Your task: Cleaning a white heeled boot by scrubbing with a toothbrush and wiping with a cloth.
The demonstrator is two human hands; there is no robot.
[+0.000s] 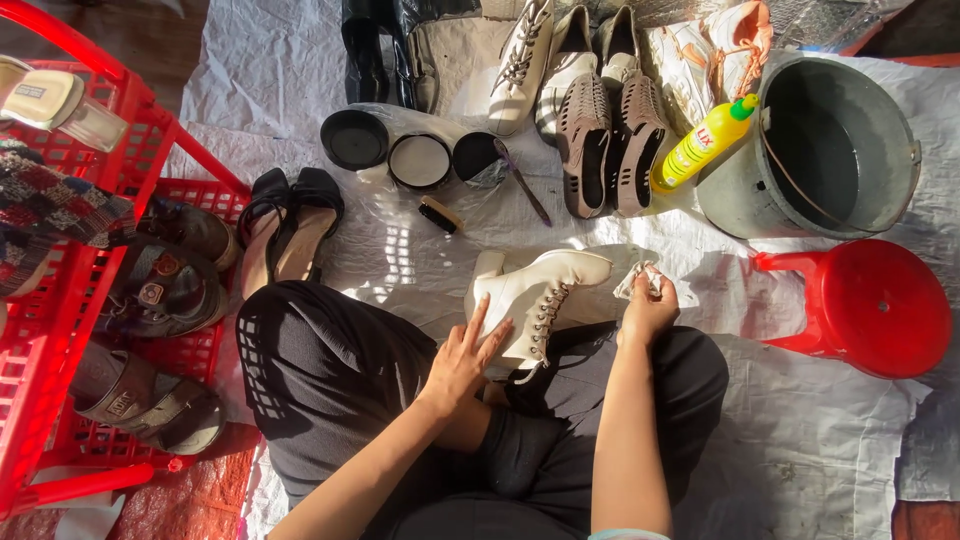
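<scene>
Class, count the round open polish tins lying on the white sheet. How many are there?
3, in a row above the person's knees: a black one on the left, a pale-centred one in the middle, a dark one on the right. None seems hidden.

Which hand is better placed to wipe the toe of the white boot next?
Probably the right hand: it already grips the crumpled cloth right beside the white boot's toe. The left hand lies flat against the boot's ankle, steadying it, with nothing to wipe with.
</scene>
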